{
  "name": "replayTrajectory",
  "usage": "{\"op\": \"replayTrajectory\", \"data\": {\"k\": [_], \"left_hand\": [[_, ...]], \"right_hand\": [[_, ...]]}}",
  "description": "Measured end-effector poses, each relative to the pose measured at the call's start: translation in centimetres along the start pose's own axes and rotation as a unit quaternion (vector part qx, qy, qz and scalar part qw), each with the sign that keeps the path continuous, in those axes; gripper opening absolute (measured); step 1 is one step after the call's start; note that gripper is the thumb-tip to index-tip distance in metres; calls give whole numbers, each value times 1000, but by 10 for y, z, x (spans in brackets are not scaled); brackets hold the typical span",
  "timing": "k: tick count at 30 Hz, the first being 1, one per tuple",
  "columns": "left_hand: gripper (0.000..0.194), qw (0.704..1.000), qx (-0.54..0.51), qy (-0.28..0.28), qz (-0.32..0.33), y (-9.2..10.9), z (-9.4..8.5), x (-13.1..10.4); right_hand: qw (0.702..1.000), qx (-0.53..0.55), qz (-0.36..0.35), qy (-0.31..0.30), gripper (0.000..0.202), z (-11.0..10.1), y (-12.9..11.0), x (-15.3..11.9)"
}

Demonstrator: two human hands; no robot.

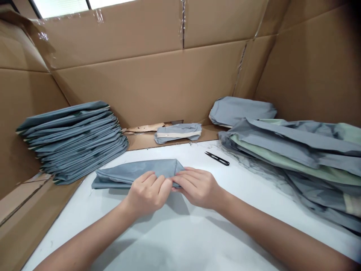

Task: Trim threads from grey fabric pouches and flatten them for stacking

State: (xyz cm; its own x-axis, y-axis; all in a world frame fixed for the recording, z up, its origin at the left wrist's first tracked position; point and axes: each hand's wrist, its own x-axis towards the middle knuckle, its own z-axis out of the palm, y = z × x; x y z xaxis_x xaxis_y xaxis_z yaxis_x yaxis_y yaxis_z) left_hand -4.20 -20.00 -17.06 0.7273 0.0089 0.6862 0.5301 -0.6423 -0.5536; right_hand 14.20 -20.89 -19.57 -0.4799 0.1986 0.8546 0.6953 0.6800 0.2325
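A flat, sewn blue-grey fabric piece (121, 174) lies lengthwise over the white table, its right end lifted a little. My left hand (150, 191) is closed on its near edge, right of the middle. At the right end, my right hand (197, 186) pinches the corner between thumb and fingers. Both hands nearly touch each other. What the fingertips press on is partly hidden. Beyond my right hand lies a pair of black thread snips (217, 158) on the white tabletop (180, 244).
On the left rises a tall stack of folded blue-grey pieces (79, 145). A loose grey and green fabric heap (296, 150) covers the right side. A small grey bundle with a pale band (178, 133) sits at the back. Cardboard walls (135, 82) surround the table; loose threads litter the right.
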Motion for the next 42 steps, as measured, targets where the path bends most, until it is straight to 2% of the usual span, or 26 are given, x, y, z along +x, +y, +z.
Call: {"op": "replayTrajectory", "data": {"k": [2,4,7,10,12,14,17,20,22,24,26,28,30,32,33,34,36,39,42], "left_hand": [[17,1000,1,-10,4,-2,-2,2],[19,1000,4,-23,-7,-7,-5,3],[25,995,49,-41,-71,-23,-13,5],[30,980,127,-64,-138,-45,-20,4],[34,969,148,-97,-173,-58,-21,1],[42,959,130,-138,-208,-66,-20,-1],[51,942,47,-210,-256,-72,-17,-3],[53,908,-50,-277,-312,-72,-16,1],[53,881,-98,-308,-345,-69,-17,6],[52,868,-116,-330,-352,-64,-19,10],[53,872,-98,-344,-333,-58,-19,12],[53,889,-70,-339,-298,-52,-17,11],[54,906,-47,-322,-271,-48,-14,7],[54,914,-25,-309,-260,-45,-11,3],[54,916,-17,-307,-260,-45,-10,2],[52,917,-11,-305,-259,-46,-9,0],[48,921,-17,-301,-249,-50,-9,0],[42,920,-63,-300,-245,-62,-14,0],[30,897,-182,-278,-292,-80,-21,-2]], "right_hand": [[1000,22,21,2,10,-1,-4,0],[997,53,63,12,17,-5,1,-2],[977,87,191,41,17,-15,23,-6],[922,115,366,54,14,-25,48,-8],[878,144,454,50,18,-28,59,-8],[846,174,503,41,23,-28,65,-9],[826,204,526,12,30,-26,72,-12],[827,189,524,-79,37,-26,81,-14],[852,122,489,-143,36,-29,85,-9],[899,17,406,-161,43,-31,80,5],[941,-68,291,-160,49,-32,64,28],[955,-59,192,-218,39,-28,41,53],[938,-1,147,-315,36,-22,19,75],[898,38,178,-401,44,-14,6,87],[883,48,200,-423,44,-10,4,89],[876,50,217,-429,43,-7,3,89],[889,34,224,-398,38,-1,6,84],[935,-26,200,-293,31,3,15,74],[960,-65,181,-201,26,2,29,69]]}}
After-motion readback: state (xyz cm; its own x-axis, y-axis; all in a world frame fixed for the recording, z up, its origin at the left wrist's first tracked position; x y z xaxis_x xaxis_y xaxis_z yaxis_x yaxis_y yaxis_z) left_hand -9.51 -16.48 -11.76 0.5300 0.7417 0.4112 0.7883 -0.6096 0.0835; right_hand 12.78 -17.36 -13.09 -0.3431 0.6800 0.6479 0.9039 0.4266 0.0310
